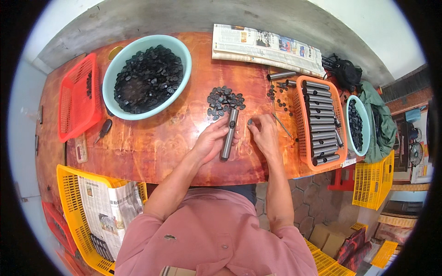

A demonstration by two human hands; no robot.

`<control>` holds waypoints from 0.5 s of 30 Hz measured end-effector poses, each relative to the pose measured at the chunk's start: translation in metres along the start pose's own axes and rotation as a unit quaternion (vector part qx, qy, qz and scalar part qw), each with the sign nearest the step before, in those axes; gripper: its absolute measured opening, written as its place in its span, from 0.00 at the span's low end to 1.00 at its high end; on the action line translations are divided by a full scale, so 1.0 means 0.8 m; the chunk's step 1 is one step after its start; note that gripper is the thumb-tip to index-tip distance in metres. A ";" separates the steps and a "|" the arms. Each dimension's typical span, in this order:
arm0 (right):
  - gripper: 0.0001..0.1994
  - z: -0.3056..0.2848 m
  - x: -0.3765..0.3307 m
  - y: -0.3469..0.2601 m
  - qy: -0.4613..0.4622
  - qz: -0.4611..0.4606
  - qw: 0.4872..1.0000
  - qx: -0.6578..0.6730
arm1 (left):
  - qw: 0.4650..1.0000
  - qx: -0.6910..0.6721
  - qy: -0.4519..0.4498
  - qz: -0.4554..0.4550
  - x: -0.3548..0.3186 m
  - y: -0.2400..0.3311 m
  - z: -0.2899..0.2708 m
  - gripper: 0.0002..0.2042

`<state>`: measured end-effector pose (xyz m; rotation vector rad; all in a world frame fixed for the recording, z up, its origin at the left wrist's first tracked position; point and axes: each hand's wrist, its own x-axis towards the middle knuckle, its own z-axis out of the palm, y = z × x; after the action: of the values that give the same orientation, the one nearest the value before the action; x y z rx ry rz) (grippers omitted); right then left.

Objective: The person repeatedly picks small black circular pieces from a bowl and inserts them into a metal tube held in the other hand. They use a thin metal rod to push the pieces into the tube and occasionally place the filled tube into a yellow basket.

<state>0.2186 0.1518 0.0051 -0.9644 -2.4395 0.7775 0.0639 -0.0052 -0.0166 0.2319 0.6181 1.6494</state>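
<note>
The metal tube [229, 134] serves as the landmark here: it lies on the reddish wooden table [152, 138] with its long axis running nearly straight away from the person, its far end tipped slightly to the person's right and pointing at the small heap of black caps [224, 101] just beyond it. The left hand [212, 140] is wrapped around the tube's left flank, fingers curled over its middle and near half, so that hand is closed on the tube and steadies it; the far end and the very near tip stick out of the grasp. The right hand [263, 133] sits just to the right of the tube's far half, not touching it, with thumb and forefinger pinched together on what looks like a single small black cap [250, 122]; the piece is too small to tell more. That pinched cap lies to the right of the tube's far end and near it, so the right hand is the nearer one to the open far end, while the left covers the body. Farther right of the tube stands an orange basket [301, 138] filled with similar tubes laid crosswise, and to the tube's far left a pale green bowl [112, 69] heaped with black caps.
</note>
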 end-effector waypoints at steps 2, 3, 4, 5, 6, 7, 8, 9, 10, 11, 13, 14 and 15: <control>0.12 0.001 0.000 -0.001 -0.001 0.006 1.000 -0.002 | 1.000 0.000 -0.002 -0.001 0.001 -0.002 -0.001 0.26; 0.12 0.001 0.000 -0.003 -0.001 0.009 1.000 -0.004 | 1.000 0.000 0.000 -0.002 0.000 -0.002 -0.001 0.26; 0.12 0.000 -0.001 -0.007 0.011 -0.002 1.000 0.016 | 1.000 0.001 0.002 -0.004 -0.001 -0.001 0.001 0.26; 0.12 -0.004 -0.004 -0.015 0.025 -0.013 0.999 0.036 | 1.000 0.002 0.003 -0.005 -0.001 0.000 0.003 0.26; 0.12 -0.008 -0.006 -0.024 0.036 -0.024 0.998 0.055 | 1.000 0.002 -0.001 -0.002 -0.001 0.000 0.004 0.26; 0.12 -0.014 -0.007 -0.037 0.038 -0.033 0.996 0.069 | 1.000 0.003 -0.004 0.000 -0.001 0.000 0.004 0.26; 0.12 -0.022 -0.009 -0.052 0.040 -0.040 0.995 0.083 | 1.000 0.003 -0.008 0.000 -0.001 -0.001 0.005 0.25; 0.12 -0.024 -0.011 -0.061 0.042 -0.047 0.993 0.096 | 1.000 0.005 -0.012 0.004 -0.001 -0.001 0.005 0.25; 0.13 -0.020 -0.014 -0.064 0.042 -0.052 0.991 0.113 | 1.000 0.007 -0.016 0.008 -0.001 -0.002 0.006 0.25; 0.13 -0.018 -0.015 -0.067 0.035 -0.061 0.991 0.116 | 1.000 0.009 -0.021 0.013 0.001 -0.002 0.007 0.25; 0.13 -0.015 -0.017 -0.072 0.019 -0.079 0.989 0.122 | 1.000 -0.003 -0.019 0.014 0.001 -0.004 0.008 0.25; 0.13 -0.011 -0.016 -0.070 0.030 -0.115 0.987 0.108 | 1.000 -0.008 -0.016 0.016 0.000 -0.004 0.008 0.26; 0.13 -0.009 -0.016 -0.070 0.035 -0.129 0.986 0.099 | 1.000 0.002 -0.017 0.016 0.001 -0.005 0.005 0.26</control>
<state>0.2034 0.1110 0.0435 -0.5770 -2.3140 0.8568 0.0693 -0.0034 -0.0154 0.2736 0.5945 1.6719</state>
